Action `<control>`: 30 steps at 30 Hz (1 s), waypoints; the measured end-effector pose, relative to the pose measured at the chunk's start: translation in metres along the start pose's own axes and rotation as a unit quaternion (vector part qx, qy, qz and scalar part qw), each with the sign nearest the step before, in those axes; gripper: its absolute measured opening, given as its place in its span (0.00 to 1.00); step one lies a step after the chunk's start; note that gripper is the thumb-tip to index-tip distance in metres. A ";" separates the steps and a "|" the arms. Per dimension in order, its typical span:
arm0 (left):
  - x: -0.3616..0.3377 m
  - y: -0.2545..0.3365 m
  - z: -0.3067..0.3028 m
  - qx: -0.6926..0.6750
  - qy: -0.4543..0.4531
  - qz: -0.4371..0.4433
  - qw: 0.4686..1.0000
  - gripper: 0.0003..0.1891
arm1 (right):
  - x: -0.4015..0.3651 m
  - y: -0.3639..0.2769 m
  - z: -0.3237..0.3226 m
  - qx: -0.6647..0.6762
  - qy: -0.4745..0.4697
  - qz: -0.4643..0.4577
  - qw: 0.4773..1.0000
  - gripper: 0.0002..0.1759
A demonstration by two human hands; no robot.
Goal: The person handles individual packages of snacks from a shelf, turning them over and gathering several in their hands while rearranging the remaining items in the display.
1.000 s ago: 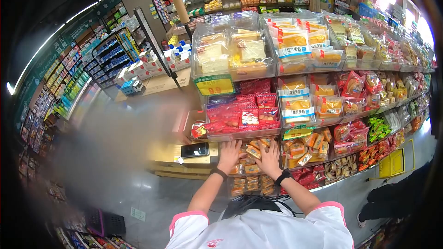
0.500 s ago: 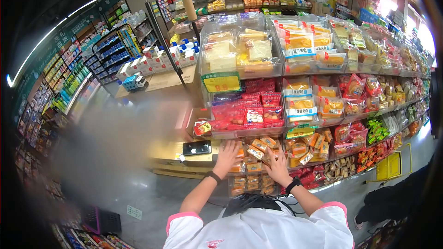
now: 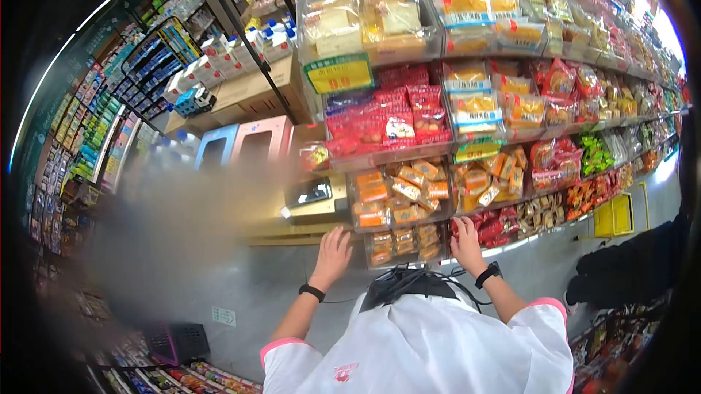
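My left hand [image 3: 334, 254] is in the air just left of the lowest bin, fingers stretched forward with nothing in them. Over by the red snack packets [image 3: 499, 229] of the bottom row is my right hand [image 3: 466, 243], empty, its fingers apart. Between and beyond the hands sits a clear bin of orange-wrapped snacks [image 3: 416, 188], some lying loose and tilted. Below it, a lower bin holds small brown-and-orange packets [image 3: 403, 242]. A black phone [image 3: 309, 191] lies on the wooden ledge beyond my left hand.
Red packets [image 3: 398, 116] and bagged bread [image 3: 467, 7] fill the tiers above. Yellow price signs [image 3: 339, 75] hang on bin fronts. A yellow basket [image 3: 612, 216] stands at right, near a person in dark clothes [image 3: 621, 266]. A blur covers the left side.
Both hands have drawn back from the orange-wrapped snacks toward me and moved wider apart. The view has tilted downward slightly.
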State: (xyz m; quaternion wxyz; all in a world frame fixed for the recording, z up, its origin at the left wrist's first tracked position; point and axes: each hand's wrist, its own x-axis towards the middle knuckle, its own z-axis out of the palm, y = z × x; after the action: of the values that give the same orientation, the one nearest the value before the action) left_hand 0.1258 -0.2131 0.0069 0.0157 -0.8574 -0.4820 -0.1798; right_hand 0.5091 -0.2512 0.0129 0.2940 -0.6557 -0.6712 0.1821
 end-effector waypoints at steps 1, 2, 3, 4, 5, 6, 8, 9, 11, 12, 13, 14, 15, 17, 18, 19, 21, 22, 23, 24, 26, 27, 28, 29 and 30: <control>-0.022 0.001 0.009 -0.005 -0.026 -0.001 1.000 0.24 | -0.014 0.014 0.008 -0.017 -0.016 0.002 1.000 0.29; -0.045 0.002 0.020 -0.010 -0.052 -0.002 0.999 0.24 | -0.030 0.031 0.018 -0.035 -0.032 0.003 0.999 0.28; -0.067 0.003 0.031 -0.012 -0.073 -0.003 0.997 0.23 | -0.044 0.038 0.022 -0.038 -0.074 0.024 0.996 0.27; -0.090 0.002 0.044 -0.014 -0.111 -0.008 0.994 0.22 | -0.057 0.044 0.024 -0.042 -0.116 0.044 0.991 0.26; -0.113 0.001 0.057 -0.016 -0.149 -0.013 0.989 0.22 | -0.069 0.048 0.028 -0.046 -0.158 0.064 0.984 0.25; -0.128 0.002 0.065 -0.020 -0.187 -0.018 0.982 0.22 | -0.080 0.053 0.037 -0.061 -0.175 0.055 0.981 0.25; -0.142 0.010 0.069 -0.056 -0.209 -0.058 0.975 0.21 | -0.098 0.065 0.049 -0.094 -0.211 0.037 0.972 0.26; -0.149 0.009 0.076 -0.062 -0.218 -0.070 0.971 0.20 | -0.099 0.057 0.048 -0.095 -0.224 0.036 0.969 0.25; -0.161 0.012 0.085 -0.071 -0.230 -0.087 0.967 0.19 | -0.099 0.057 0.059 -0.090 -0.238 0.007 0.967 0.24; -0.157 0.014 0.088 -0.075 -0.233 -0.091 0.965 0.19 | -0.098 0.061 0.066 -0.088 -0.247 -0.008 0.965 0.24; -0.153 0.016 0.095 -0.081 -0.235 -0.097 0.964 0.19 | -0.096 0.067 0.076 -0.081 -0.258 -0.009 0.963 0.24; -0.150 0.020 0.105 -0.089 -0.231 -0.103 0.963 0.19 | -0.090 0.070 0.086 -0.079 -0.272 -0.005 0.959 0.24; -0.147 0.023 0.116 -0.099 -0.229 -0.113 0.962 0.19 | -0.084 0.070 0.095 -0.077 -0.289 0.000 0.954 0.24; -0.137 0.034 0.136 -0.118 -0.204 -0.115 0.965 0.20 | -0.063 0.070 0.110 -0.097 -0.334 -0.022 0.937 0.24; -0.124 0.043 0.135 -0.156 -0.184 -0.119 0.963 0.19 | -0.059 0.081 0.126 -0.118 -0.342 -0.024 0.932 0.26; -0.108 0.049 0.137 -0.191 -0.158 -0.125 0.961 0.19 | -0.051 0.085 0.138 -0.130 -0.316 -0.058 0.938 0.28; -0.102 0.062 0.169 -0.216 -0.126 -0.142 0.958 0.17 | -0.029 0.085 0.157 -0.169 -0.340 -0.055 0.924 0.35; -0.096 0.068 0.180 -0.224 -0.123 -0.156 0.954 0.18 | -0.017 0.080 0.163 -0.199 -0.334 -0.078 0.918 0.40; -0.088 0.073 0.188 -0.232 -0.122 -0.168 0.950 0.19 | -0.010 0.087 0.174 -0.252 -0.342 -0.093 0.900 0.47; -0.081 0.077 0.199 -0.237 -0.103 -0.184 0.948 0.18 | 0.004 0.076 0.176 -0.254 -0.378 -0.067 0.888 0.51; -0.068 0.082 0.217 -0.219 -0.091 -0.221 0.946 0.19 | 0.017 0.088 0.190 -0.251 -0.423 -0.097 0.865 0.61; -0.060 0.083 0.223 -0.197 -0.098 -0.242 0.945 0.20 | 0.028 0.082 0.191 -0.256 -0.457 -0.094 0.847 0.62; -0.052 0.083 0.227 -0.181 -0.088 -0.258 0.945 0.21 | 0.036 0.081 0.195 -0.262 -0.488 -0.090 0.828 0.63; -0.044 0.080 0.227 -0.163 -0.077 -0.273 0.945 0.22 | 0.039 0.100 0.207 -0.262 -0.467 -0.122 0.836 0.64; -0.040 0.076 0.232 -0.144 -0.066 -0.288 0.945 0.22 | 0.038 0.128 0.222 -0.260 -0.444 -0.156 0.843 0.64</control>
State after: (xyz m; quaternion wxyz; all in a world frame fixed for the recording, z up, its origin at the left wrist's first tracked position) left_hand 0.2380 -0.2405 -0.2116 -0.1923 -0.6853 -0.6771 -0.1867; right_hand 0.4688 -0.1725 -0.2304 -0.1922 -0.4440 -0.8459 0.2245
